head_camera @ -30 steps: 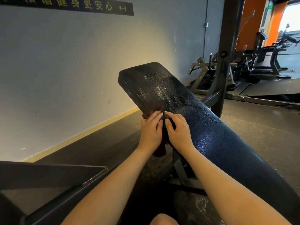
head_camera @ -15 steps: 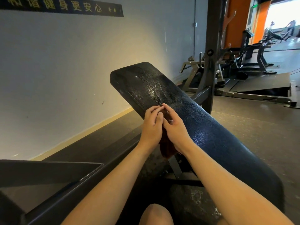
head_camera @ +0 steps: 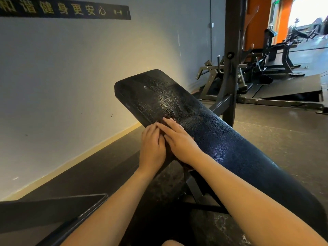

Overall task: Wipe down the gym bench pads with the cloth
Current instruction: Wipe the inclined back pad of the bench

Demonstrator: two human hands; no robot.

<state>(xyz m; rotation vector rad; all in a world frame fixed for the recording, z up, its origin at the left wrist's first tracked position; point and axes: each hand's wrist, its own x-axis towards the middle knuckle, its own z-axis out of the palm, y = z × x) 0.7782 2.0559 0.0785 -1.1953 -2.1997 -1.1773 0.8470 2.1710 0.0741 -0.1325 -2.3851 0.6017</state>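
A long black gym bench pad (head_camera: 221,139) slopes up and away from me, its top end near the wall, with wet streaks on the upper part. Both hands press side by side on the pad's left edge, just below those streaks. My left hand (head_camera: 152,148) lies flat with its fingers pointing up the pad. My right hand (head_camera: 179,139) has straight fingers that partly overlap the left hand's fingertips. A dark reddish cloth (head_camera: 170,155) lies under both palms and is mostly hidden; a strip shows between the hands and hangs over the pad's edge.
A grey wall (head_camera: 71,77) with a black sign runs along the left. A black rack upright (head_camera: 230,55) stands just behind the bench. Gym machines (head_camera: 273,55) fill the back right. A dark metal beam (head_camera: 53,210) crosses the lower left. My knee (head_camera: 170,243) shows at the bottom.
Both hands have stayed on the cloth at the pad's left edge. The right hand's fingers have stretched out flatter and slid slightly up the pad.
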